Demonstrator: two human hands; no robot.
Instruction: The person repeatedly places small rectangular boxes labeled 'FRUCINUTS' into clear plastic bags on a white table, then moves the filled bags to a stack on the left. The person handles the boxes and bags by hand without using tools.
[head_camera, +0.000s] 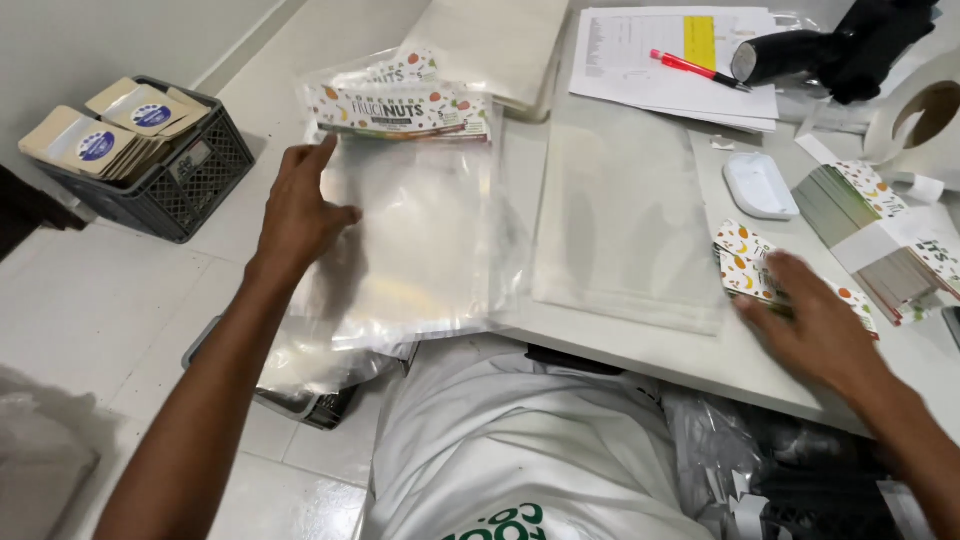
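Note:
My left hand (300, 215) rests flat, fingers spread, on the left edge of a stack of clear plastic bags (420, 230) with a printed fruit-pattern header card (400, 110) at the top. The stack hangs over the left end of a white table (720, 350). My right hand (815, 320) lies on a small pile of printed header cards (745, 262) near the table's front right. It presses on them; I cannot see a grip around any card.
A dark plastic crate (175, 185) with kraft pouches stands on the floor at left. On the table lie a flat clear sheet (625, 225), papers with a red pen (695, 68), a white oval device (760, 185), a banded card stack (880, 235), a tape roll (930, 120) and a black tool (800, 55).

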